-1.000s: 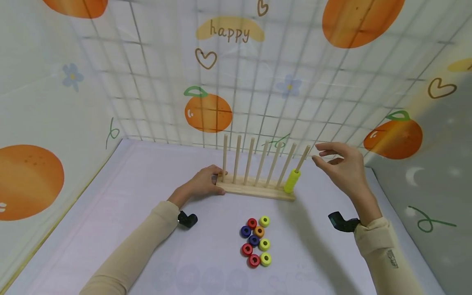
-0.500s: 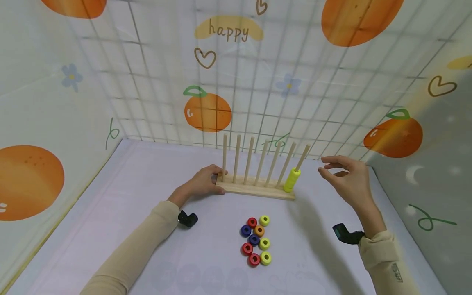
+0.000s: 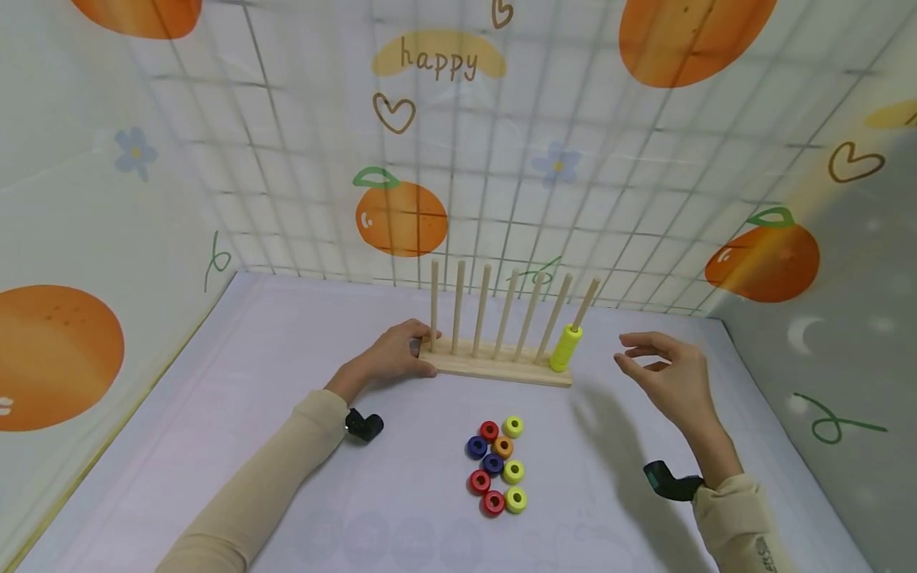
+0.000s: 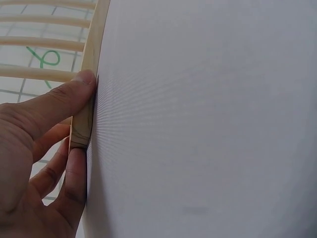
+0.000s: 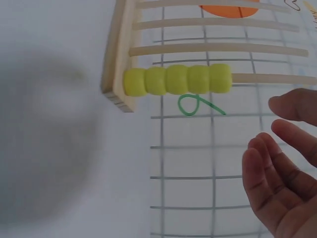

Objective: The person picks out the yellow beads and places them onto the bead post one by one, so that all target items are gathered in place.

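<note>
Just lowered the right hand (image 3: 673, 383) beside the wooden rack (image 3: 494, 368) (loosely bent and parted, pinching nothing), leaving five yellow beads (image 5: 177, 79) untouched on the rightmost peg (image 3: 587, 304). Gripping the rack's left end with the left hand (image 3: 390, 354). Nearer, notice loose beads (image 3: 499, 468), perhaps crowded enough to hinder a pinch.

Lettering (image 3: 765, 554) unclear, left wrist view's pegs (image 4: 42, 43) cropped
</note>
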`<state>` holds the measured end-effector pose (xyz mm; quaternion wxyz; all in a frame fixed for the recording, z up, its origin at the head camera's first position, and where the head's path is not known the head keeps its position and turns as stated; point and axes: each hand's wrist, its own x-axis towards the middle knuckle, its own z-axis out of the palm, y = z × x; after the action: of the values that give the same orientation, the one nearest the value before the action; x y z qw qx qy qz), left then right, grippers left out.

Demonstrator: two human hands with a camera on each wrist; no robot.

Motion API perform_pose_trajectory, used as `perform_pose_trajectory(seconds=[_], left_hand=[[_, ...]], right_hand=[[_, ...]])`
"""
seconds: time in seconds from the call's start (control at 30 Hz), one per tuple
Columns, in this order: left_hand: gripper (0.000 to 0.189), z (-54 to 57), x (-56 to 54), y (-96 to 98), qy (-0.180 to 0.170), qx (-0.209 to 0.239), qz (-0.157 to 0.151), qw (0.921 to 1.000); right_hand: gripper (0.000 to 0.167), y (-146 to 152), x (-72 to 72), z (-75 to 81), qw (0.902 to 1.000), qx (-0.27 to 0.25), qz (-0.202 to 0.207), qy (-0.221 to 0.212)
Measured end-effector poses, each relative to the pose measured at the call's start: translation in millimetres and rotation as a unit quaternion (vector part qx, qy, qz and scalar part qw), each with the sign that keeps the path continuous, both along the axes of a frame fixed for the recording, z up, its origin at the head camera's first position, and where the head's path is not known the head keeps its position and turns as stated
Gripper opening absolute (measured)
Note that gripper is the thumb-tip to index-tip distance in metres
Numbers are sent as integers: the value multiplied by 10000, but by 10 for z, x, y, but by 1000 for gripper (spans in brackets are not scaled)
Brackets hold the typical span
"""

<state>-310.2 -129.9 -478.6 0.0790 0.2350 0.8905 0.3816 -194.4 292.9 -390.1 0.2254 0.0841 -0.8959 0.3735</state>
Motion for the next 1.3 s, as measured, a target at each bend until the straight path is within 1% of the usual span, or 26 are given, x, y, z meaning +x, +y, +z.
perform_pose_trajectory(seconds=[0.13, 0.27, 0.47, 0.7, 0.87, 1.03, 1.1, 1.3], left_hand=[[63, 9, 5, 1, 33, 30, -18, 10000], [63, 9, 7, 0, -10, 61, -14, 10000], [63, 6, 2, 2, -65, 69, 21, 10000], [62, -20, -9, -1, -165, 174, 31, 9997], [62, -6, 8, 3, -197, 277, 9, 9994], [64, -12, 5, -2, -192, 192, 44, 9996], [64, -17, 1, -5, -188, 130, 73, 9997], [63, -11, -2, -1, -193, 166, 54, 9997]], right_hand=[[24, 6, 39, -125, 9998, -65, 37, -171], [23, 16, 83, -243, 9994, -24, 35, -346], [23, 20, 139, -404, 9988, -21, 6, -483], [26, -46, 179, -575, 9978, -111, 210, -612], [25, -103, 179, -657, 9969, -200, 376, -665], [27, -169, 177, -722, 9955, -222, 518, -758], [27, -197, 178, -741, 9952, -228, 530, -794], [27, -275, 197, -786, 9923, -433, 540, -1032]])
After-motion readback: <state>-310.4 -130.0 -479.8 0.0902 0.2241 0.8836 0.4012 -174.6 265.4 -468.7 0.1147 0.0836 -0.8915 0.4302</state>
